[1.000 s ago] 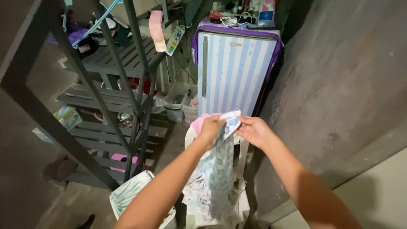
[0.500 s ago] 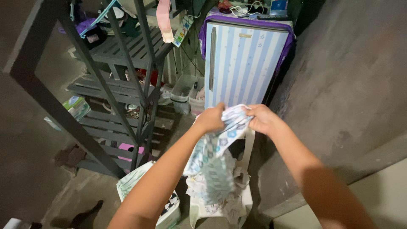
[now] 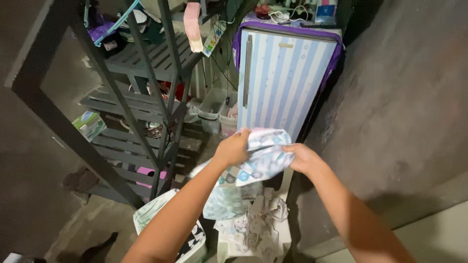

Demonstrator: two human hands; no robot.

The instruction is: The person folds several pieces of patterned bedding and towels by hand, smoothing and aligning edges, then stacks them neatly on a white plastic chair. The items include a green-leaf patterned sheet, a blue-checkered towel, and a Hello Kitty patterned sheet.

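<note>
A pale patterned cloth (image 3: 261, 160) with blue and grey motifs is bunched between my two hands. My left hand (image 3: 233, 148) grips its upper left part. My right hand (image 3: 302, 158) holds its right side from below. A loose part of the cloth (image 3: 222, 199) hangs down under my left forearm. Below lies a heap of printed cloths (image 3: 253, 229) on a white plastic chair (image 3: 285, 236).
A blue-and-white striped small fridge (image 3: 282, 83) stands straight ahead against a rough concrete wall (image 3: 399, 107). A dark slatted metal shelf rack (image 3: 141, 97) fills the left side. Clear plastic bins (image 3: 212, 109) sit beside the fridge. A bag with folded cloth (image 3: 153, 219) is at lower left.
My hands have lowered and come closer together, gathering the cloth from a hanging length into a bunch. The camera has shifted slightly.
</note>
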